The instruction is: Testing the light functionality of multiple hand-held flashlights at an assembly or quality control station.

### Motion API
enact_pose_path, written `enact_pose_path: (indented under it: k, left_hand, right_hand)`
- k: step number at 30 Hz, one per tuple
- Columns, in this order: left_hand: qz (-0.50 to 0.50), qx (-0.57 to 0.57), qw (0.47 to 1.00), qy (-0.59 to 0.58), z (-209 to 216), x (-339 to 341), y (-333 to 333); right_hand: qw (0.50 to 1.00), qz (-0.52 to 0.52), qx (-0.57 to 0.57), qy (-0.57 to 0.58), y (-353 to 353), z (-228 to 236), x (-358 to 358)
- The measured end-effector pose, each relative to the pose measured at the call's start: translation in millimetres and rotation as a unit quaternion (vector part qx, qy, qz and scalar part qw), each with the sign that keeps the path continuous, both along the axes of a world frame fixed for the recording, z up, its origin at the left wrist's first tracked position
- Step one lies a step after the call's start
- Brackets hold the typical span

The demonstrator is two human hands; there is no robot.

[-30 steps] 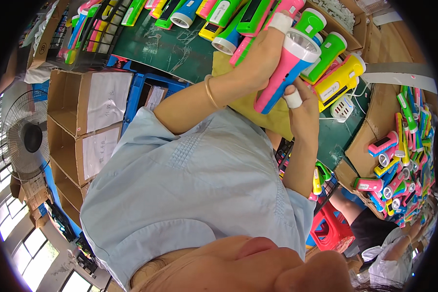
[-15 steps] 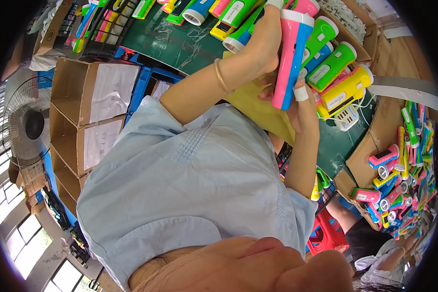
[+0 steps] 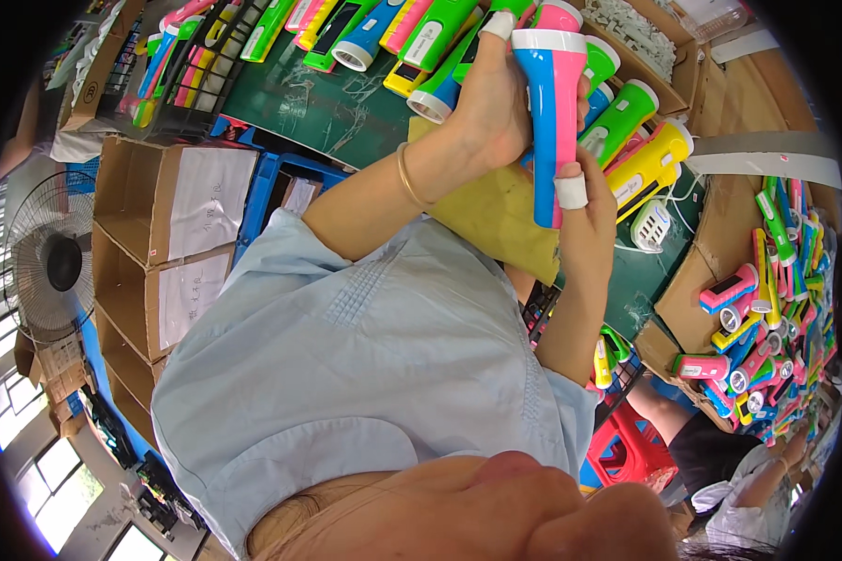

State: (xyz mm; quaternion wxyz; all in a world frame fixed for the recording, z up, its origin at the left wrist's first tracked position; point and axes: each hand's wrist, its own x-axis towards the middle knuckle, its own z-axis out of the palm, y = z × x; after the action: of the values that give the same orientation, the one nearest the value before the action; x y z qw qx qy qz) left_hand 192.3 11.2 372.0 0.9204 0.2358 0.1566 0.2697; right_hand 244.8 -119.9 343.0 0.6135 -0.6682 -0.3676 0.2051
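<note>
1. Your left hand point(image 3: 496, 107) has its grip closed around the upper part of one blue-and-pink torch point(image 3: 554, 122), in the upper centre of the frame, its white head up; your right hand point(image 3: 585, 201) has its grip closed on the lower end, thumb flat on it.
2. At your upper left, a black wire basket point(image 3: 180, 131) holds several coloured torches, too overlapped to count.
3. At the upper right, one cardboard box point(image 3: 687, 70) contains many small white parts point(image 3: 627, 33).
4. At the right edge, a large carton point(image 3: 706, 248) carries a heap of torches point(image 3: 767, 327), too many to count.
5. Left of you stand at least three cardboard bins point(image 3: 122, 192), two bearing white paper sheets point(image 3: 210, 201); beside them is one blue crate point(image 3: 269, 178).
6. On your green worktop point(image 3: 295, 107) lie more torches in a row, plus one white multi-socket block point(image 3: 651, 226).
</note>
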Motion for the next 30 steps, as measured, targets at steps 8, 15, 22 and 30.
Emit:
enact_pose_path:
  k: [8, 15, 22, 30]
  left_hand:
    - [-0.042, 0.140, 0.989, 0.022, -6, 4, 3]
    - [0.152, 0.507, 0.825, 0.196, -33, 6, 180]
    - [0.037, 0.753, 0.251, 0.607, -98, 8, 420]
    - [0.202, 0.755, 0.280, 0.558, -52, 8, 377]
  right_hand:
    - [0.926, 0.143, -0.020, 0.349, -5, -16, 18]
    - [0.930, -0.194, 0.162, 0.267, -91, -8, 123]
    - [0.864, -0.487, -0.052, 0.114, -156, -31, 255]
    - [0.842, -0.467, -0.206, -0.177, -127, -26, 239]
